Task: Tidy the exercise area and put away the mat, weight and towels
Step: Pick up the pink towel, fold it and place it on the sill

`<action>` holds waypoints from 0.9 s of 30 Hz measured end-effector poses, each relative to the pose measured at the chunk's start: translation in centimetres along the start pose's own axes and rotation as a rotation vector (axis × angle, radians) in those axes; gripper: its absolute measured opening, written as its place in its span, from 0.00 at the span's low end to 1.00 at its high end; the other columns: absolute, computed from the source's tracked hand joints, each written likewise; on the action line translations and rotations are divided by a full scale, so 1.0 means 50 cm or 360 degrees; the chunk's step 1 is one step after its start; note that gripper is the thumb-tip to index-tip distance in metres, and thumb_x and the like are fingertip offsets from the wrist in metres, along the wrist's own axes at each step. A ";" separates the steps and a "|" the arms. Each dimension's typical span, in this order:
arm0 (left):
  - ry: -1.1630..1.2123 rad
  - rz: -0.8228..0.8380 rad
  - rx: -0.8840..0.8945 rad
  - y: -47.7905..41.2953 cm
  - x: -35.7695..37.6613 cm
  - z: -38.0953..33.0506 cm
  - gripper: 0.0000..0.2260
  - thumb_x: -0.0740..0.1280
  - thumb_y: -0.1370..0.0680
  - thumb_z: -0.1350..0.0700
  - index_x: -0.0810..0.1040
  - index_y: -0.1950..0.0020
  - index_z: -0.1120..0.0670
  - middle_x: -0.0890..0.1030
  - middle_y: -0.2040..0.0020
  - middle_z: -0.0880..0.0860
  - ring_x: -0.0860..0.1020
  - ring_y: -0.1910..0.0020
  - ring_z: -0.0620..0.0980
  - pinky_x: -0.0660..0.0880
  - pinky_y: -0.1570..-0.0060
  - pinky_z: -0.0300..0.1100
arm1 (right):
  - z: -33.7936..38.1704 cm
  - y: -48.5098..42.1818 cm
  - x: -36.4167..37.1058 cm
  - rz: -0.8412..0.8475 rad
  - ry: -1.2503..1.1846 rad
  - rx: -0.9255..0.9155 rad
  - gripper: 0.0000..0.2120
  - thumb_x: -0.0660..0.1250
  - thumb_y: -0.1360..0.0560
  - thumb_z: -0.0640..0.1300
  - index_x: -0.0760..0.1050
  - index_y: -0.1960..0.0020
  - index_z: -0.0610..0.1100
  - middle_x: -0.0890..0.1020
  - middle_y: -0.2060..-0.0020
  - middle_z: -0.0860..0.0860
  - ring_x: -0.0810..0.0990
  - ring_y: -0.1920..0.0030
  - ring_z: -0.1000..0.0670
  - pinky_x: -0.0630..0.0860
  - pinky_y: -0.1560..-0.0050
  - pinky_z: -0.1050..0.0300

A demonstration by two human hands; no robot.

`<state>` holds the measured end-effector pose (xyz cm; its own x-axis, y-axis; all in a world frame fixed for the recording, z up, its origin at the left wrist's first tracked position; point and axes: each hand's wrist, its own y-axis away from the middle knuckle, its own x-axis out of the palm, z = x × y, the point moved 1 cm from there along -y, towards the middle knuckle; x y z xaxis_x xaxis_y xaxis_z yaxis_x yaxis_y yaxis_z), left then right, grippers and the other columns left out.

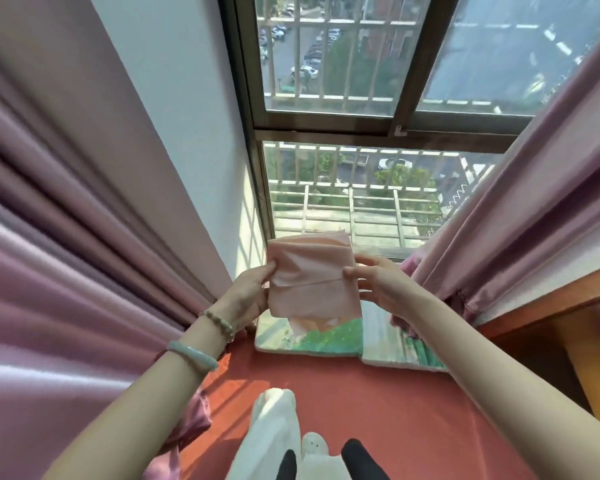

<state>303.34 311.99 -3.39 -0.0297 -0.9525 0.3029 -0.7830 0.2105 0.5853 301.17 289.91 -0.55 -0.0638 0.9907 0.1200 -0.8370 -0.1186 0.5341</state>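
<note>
Red fabric covers the window seat. Nearest on it, below the towel, lie pale white shapes; whether they are cloth or footwear is unclear. Both forearms reach forward over the red cover. The left wrist wears a green bangle and a bead bracelet.

The folded pink towel is held up in the air between the two hands. The left hand pinches its left edge with thumb in front, and the right hand pinches its right edge the same way.

Under and beyond the towel, two green-printed cushions lie side by side on the seat. Pink curtains hang to either side of the towel, and a wooden edge runs to its right. Behind the towel stands the barred window.
</note>
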 end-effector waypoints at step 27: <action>-0.0064 -0.0253 -0.0423 -0.558 -0.288 0.447 0.05 0.59 0.18 0.57 0.73 0.52 0.56 0.77 0.59 0.52 0.75 0.61 0.47 0.75 0.63 0.40 | -0.550 -0.582 -0.041 -0.0174 -0.0002 0.0565 0.10 0.64 0.26 0.30 0.72 0.49 0.42 0.79 0.56 0.44 0.78 0.57 0.48 0.76 0.49 0.50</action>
<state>311.74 314.94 -40.91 0.0517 -0.9849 0.1650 -0.5901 0.1032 0.8007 310.72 293.16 -39.32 0.0167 0.9987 0.0472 -0.5982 -0.0278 0.8008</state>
